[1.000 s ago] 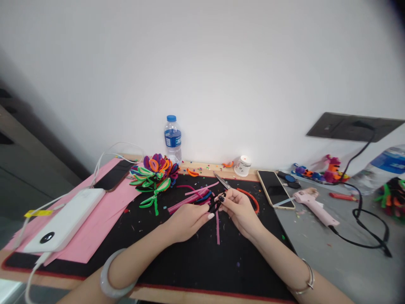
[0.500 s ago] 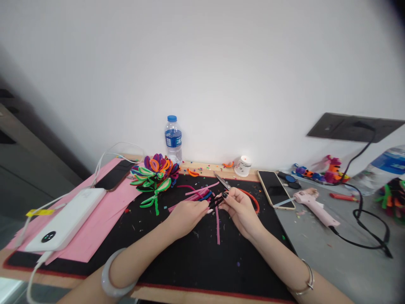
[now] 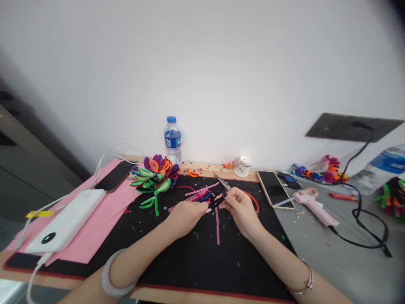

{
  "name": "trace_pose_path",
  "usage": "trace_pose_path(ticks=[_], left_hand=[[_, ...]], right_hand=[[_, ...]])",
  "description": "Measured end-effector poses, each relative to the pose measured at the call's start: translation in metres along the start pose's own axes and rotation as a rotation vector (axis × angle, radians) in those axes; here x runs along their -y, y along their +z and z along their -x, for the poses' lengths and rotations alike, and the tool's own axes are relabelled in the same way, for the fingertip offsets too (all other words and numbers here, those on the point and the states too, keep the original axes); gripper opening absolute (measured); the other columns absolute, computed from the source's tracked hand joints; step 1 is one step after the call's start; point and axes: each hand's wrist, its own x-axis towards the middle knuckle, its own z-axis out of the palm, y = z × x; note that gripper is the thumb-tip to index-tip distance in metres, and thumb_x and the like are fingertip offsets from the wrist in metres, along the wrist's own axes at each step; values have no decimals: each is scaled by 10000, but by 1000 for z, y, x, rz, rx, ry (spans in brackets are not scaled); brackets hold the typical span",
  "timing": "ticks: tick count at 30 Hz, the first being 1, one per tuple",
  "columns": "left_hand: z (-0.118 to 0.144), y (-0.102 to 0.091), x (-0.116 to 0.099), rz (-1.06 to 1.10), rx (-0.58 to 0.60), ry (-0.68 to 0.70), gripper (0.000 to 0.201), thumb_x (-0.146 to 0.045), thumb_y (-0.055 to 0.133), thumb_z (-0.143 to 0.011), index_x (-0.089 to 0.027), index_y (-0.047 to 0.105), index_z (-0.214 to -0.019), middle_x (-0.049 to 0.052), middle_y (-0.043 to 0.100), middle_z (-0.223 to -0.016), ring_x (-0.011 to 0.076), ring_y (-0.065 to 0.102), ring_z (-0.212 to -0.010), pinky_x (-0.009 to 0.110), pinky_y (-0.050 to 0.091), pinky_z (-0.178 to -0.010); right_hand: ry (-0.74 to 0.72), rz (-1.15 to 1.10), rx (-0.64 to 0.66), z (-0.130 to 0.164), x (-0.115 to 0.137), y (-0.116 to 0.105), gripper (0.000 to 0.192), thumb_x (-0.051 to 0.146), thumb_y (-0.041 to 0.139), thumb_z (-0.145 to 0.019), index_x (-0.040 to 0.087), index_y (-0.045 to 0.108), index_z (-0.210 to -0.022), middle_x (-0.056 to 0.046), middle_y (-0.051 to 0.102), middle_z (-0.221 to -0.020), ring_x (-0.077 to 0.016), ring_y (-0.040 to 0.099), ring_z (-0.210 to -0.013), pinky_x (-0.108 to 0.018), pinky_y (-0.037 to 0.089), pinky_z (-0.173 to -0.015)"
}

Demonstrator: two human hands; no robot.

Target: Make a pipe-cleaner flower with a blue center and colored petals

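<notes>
Left hand (image 3: 186, 219): pinching one end of some thin black fuzzy strips (image 3: 217, 202) with thumb and finger.
Right hand (image 3: 243, 211): pinching the other end of the black strips, fingers bent.
Black strips: between the two hands, over a flat black mat (image 3: 190, 266) with a red edge; too small to count.
Long pink strips (image 3: 202, 188): in a loose pile just past the left hand, with a dark blue strip (image 3: 206, 195) near them.
Silver metal scissors (image 3: 222, 181): just past the right hand, tips pointing away.
Bright fuzzy flower bunch (image 3: 155, 175): on the left of the pile; green, orange and purple.
Small white cup (image 3: 242, 167): near the wall, at the back of the pale wooden bench (image 3: 209, 170).
Phone with a pale case (image 3: 275, 189): on the right, near a pink plastic glue gun (image 3: 318, 207).
White plastic power bank (image 3: 65, 221): far left, on pink paper sheets (image 3: 90, 234).
</notes>
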Motion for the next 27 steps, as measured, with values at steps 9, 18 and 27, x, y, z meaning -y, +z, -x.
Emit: trace_pose_path(ticks=[9, 18, 27], left_hand=[[-1, -5, -2, 83, 40, -51, 254, -239, 268, -911, -175, 488, -803, 28, 625, -736, 165, 606, -692, 233, 386, -574], [-1, -6, -4, 116, 47, -41, 217, -231, 283, -906, -163, 488, -924, 63, 654, -808, 191, 627, -751, 240, 406, -592], [0, -4, 0, 169, 9, -10, 187, -159, 322, -879, -176, 504, -838, 29, 618, -754, 155, 592, -708, 219, 394, -604]], right_hand=[[-2, 32, -5, 0, -1, 0, 192, 257, 649, -730, 156, 503, -658, 7, 607, -589, -87, 558, -547, -206, 444, -572], [9, 18, -19, -1, -1, 0, 219, 292, 651, -723, 161, 496, -641, 17, 585, -563, -81, 527, -517, -207, 433, -557], [27, 23, 5, -2, -1, -2, 215, 283, 652, -722, 160, 496, -641, 13, 591, -564, -78, 526, -505, -204, 428, -543]])
